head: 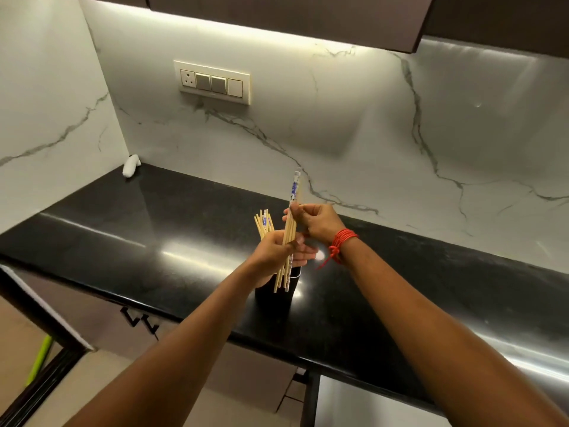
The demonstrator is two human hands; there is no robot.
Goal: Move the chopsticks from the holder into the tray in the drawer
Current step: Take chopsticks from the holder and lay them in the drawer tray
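Note:
A black holder (272,298) stands on the black counter, near its front edge. My left hand (272,255) grips a bundle of wooden chopsticks (264,224) just above the holder; their lower ends hang at the holder's mouth. My right hand (320,221), with a red thread band on the wrist, pinches a few chopsticks (292,211), one with a blue-and-white patterned top, holding them upright against the bundle. No drawer or tray is in view.
The glossy black counter (400,288) runs left to right against a white marble wall. A small white object (131,165) lies in the far left corner. A switch panel (212,82) is on the wall. Dark cabinets hang overhead.

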